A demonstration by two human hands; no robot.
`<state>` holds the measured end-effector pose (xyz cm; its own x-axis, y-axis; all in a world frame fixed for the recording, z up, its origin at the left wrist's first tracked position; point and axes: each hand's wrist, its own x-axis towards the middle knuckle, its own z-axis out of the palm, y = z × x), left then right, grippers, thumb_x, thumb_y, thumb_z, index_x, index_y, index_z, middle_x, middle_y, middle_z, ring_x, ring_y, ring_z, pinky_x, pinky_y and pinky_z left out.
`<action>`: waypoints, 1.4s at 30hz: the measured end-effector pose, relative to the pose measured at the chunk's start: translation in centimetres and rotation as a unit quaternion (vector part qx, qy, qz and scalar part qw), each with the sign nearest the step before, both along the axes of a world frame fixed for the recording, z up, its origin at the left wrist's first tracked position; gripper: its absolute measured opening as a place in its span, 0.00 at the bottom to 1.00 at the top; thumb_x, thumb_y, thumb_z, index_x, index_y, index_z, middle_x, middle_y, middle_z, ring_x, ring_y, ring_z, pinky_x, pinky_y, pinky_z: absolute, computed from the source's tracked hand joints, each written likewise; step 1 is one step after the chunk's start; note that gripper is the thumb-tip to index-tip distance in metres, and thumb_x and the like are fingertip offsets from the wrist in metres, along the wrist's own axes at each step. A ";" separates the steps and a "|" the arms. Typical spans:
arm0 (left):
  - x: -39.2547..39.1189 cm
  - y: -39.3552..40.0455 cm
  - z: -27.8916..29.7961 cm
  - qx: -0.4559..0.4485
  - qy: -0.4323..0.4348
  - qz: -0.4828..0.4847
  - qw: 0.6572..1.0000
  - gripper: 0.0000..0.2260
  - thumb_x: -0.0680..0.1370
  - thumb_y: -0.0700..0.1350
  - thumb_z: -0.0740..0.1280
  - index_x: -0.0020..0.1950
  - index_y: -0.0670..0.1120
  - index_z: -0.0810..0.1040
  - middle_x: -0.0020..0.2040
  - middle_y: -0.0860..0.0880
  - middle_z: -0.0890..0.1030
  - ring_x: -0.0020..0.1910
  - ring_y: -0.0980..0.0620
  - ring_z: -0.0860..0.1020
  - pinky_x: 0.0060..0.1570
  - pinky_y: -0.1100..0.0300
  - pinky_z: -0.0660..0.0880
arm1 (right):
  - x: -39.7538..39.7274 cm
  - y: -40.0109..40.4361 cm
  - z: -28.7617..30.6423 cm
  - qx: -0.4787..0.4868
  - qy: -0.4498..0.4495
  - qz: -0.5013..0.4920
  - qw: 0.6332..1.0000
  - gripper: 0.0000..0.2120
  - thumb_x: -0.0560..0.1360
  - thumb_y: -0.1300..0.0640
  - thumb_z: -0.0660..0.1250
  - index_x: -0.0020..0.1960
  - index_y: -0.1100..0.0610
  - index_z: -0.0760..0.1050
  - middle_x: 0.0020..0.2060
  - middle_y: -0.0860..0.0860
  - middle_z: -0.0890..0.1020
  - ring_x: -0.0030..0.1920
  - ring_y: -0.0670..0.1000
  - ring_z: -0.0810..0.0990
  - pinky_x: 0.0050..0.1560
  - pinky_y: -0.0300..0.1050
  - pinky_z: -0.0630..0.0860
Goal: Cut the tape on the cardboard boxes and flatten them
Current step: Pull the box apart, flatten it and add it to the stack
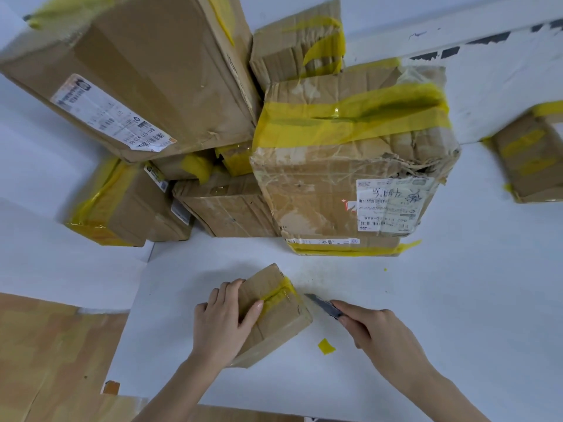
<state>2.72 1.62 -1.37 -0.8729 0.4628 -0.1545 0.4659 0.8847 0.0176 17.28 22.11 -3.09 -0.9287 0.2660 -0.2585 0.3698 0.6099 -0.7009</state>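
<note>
A flattened cardboard sheet [36,354] lies off the white surface's [426,300] near-left corner. The left hand [224,318] presses down on a small cardboard box [275,315] near the near edge, fingers over its far-left side, thumb by the yellow tape [278,295] across its top. Just right of the box, the right hand [370,327] grips a utility knife [324,306], blade tip beside the box's right edge. A yellow tape scrap [326,346] lies below. Bare surface stretches right. Taped boxes [350,166] crowd the far edge; their contents are hidden.
</note>
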 end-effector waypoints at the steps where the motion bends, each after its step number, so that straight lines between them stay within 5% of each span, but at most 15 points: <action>1: 0.1 -0.1 0.0 0.007 -0.008 0.006 1.000 0.41 0.66 0.70 0.36 0.70 0.50 0.65 0.62 0.55 0.71 0.62 0.55 0.70 0.55 0.58 0.66 | 0.2 -0.1 -0.3 -0.014 0.009 -0.022 1.000 0.15 0.81 0.50 0.55 0.64 0.38 0.69 0.32 0.44 0.72 0.38 0.51 0.75 0.41 0.43 0.74; 6: 0.2 -1.7 -0.3 0.152 -0.040 0.084 0.984 0.22 0.76 0.58 0.64 0.65 0.47 0.70 0.57 0.54 0.74 0.60 0.53 0.71 0.55 0.56 0.63 | 0.0 0.0 -3.1 0.056 -0.028 -0.060 0.996 0.23 0.81 0.54 0.54 0.75 0.46 0.56 0.43 0.47 0.69 0.39 0.52 0.71 0.40 0.42 0.69; 11: 1.2 -2.7 0.1 0.265 -0.076 0.193 0.942 0.14 0.75 0.56 0.66 0.55 0.52 0.69 0.50 0.57 0.74 0.54 0.51 0.74 0.55 0.52 0.67 | -1.3 -0.6 -5.8 0.234 -0.133 0.000 0.963 0.30 0.81 0.61 0.51 0.77 0.52 0.40 0.60 0.52 0.64 0.58 0.52 0.69 0.52 0.41 0.70; 14: 1.5 -2.8 0.9 0.180 -0.096 0.187 0.961 0.17 0.75 0.63 0.61 0.53 0.52 0.66 0.49 0.56 0.73 0.46 0.52 0.76 0.44 0.55 0.74 | -2.2 -1.1 -6.6 0.301 -0.150 0.030 0.941 0.34 0.79 0.64 0.54 0.77 0.56 0.38 0.64 0.54 0.63 0.62 0.54 0.66 0.58 0.42 0.69; 17: 1.8 -2.0 1.2 0.097 -0.099 0.163 0.977 0.27 0.75 0.66 0.57 0.66 0.50 0.60 0.62 0.53 0.69 0.53 0.48 0.78 0.44 0.58 0.73 | -3.3 -1.5 -5.2 0.334 -0.129 0.011 0.934 0.37 0.68 0.67 0.71 0.73 0.66 0.59 0.53 0.61 0.73 0.50 0.59 0.76 0.43 0.48 0.77; 20: 2.5 -0.9 1.0 0.127 -0.109 0.169 0.971 0.34 0.76 0.65 0.56 0.74 0.48 0.52 0.70 0.50 0.64 0.59 0.45 0.76 0.50 0.57 0.73 | -3.2 -1.8 -4.4 0.365 -0.038 -0.004 0.930 0.38 0.37 0.71 0.81 0.49 0.67 0.82 0.30 0.62 0.76 0.26 0.61 0.75 0.18 0.46 0.71; 23: 2.7 -0.1 0.6 0.149 -0.124 0.176 0.965 0.36 0.76 0.64 0.58 0.75 0.46 0.49 0.72 0.49 0.62 0.60 0.44 0.76 0.51 0.57 0.73 | -3.3 -1.7 -3.2 0.362 -0.160 0.035 0.918 0.40 0.58 0.58 0.80 0.68 0.61 0.70 0.45 0.61 0.77 0.43 0.59 0.79 0.34 0.48 0.76; 25: 2.6 0.1 0.5 0.159 -0.126 0.181 0.962 0.36 0.76 0.64 0.58 0.75 0.45 0.50 0.72 0.49 0.62 0.60 0.44 0.76 0.51 0.57 0.73 | -3.6 -1.9 -2.4 0.351 -0.133 0.006 0.927 0.35 0.77 0.48 0.64 0.76 0.60 0.54 0.59 0.57 0.71 0.58 0.55 0.73 0.48 0.46 0.74; 27: 2.4 0.2 0.6 0.160 -0.129 0.182 0.962 0.36 0.76 0.64 0.58 0.75 0.45 0.51 0.72 0.49 0.63 0.59 0.45 0.76 0.48 0.58 0.73 | -4.0 -2.8 -1.6 0.312 -0.061 0.010 0.948 0.29 0.82 0.47 0.49 0.77 0.56 0.43 0.68 0.52 0.63 0.66 0.52 0.64 0.58 0.44 0.69; 31: 2.2 1.0 0.7 0.161 -0.132 0.181 0.961 0.33 0.77 0.62 0.59 0.73 0.45 0.54 0.69 0.48 0.66 0.58 0.44 0.76 0.47 0.57 0.73 | -5.3 -6.2 1.7 0.225 0.067 0.101 0.967 0.28 0.79 0.47 0.56 0.76 0.52 0.54 0.73 0.44 0.60 0.70 0.46 0.62 0.66 0.40 0.65; 34: 2.4 2.2 0.8 0.139 -0.126 0.173 0.967 0.33 0.78 0.60 0.57 0.75 0.43 0.50 0.68 0.47 0.65 0.59 0.44 0.76 0.50 0.56 0.73 | -5.4 -8.2 2.7 0.293 0.113 0.120 0.942 0.23 0.62 0.44 0.76 0.55 0.52 0.83 0.57 0.44 0.81 0.55 0.42 0.80 0.47 0.36 0.78; 36: 2.4 2.9 0.8 0.109 -0.119 0.166 0.973 0.34 0.79 0.59 0.55 0.76 0.41 0.46 0.70 0.46 0.63 0.60 0.45 0.75 0.50 0.57 0.73 | -5.2 -8.6 3.1 0.299 0.080 0.128 0.942 0.16 0.76 0.44 0.61 0.47 0.50 0.85 0.52 0.44 0.83 0.59 0.39 0.76 0.53 0.36 0.75; 38: 2.5 3.3 0.8 0.084 -0.114 0.165 0.976 0.35 0.80 0.57 0.55 0.76 0.39 0.43 0.70 0.45 0.64 0.60 0.46 0.75 0.50 0.58 0.73 | -4.9 -8.5 1.6 0.324 0.082 0.116 0.935 0.35 0.83 0.51 0.36 0.51 0.50 0.84 0.54 0.45 0.82 0.73 0.43 0.53 0.63 0.37 0.62; 40: 2.5 3.6 0.9 0.075 -0.124 0.166 0.975 0.35 0.80 0.55 0.55 0.76 0.37 0.42 0.68 0.43 0.66 0.60 0.47 0.74 0.49 0.59 0.72 | -5.0 -8.3 0.9 0.373 0.101 0.103 0.916 0.40 0.81 0.52 0.30 0.52 0.51 0.83 0.55 0.46 0.82 0.75 0.47 0.35 0.67 0.38 0.52; 42: 2.4 3.9 1.4 0.071 -0.144 0.165 0.973 0.34 0.81 0.52 0.54 0.75 0.35 0.41 0.67 0.42 0.66 0.61 0.47 0.73 0.51 0.60 0.72 | -4.9 -8.2 0.9 0.377 0.089 0.110 0.916 0.40 0.81 0.52 0.29 0.52 0.50 0.83 0.56 0.45 0.81 0.74 0.47 0.32 0.67 0.37 0.48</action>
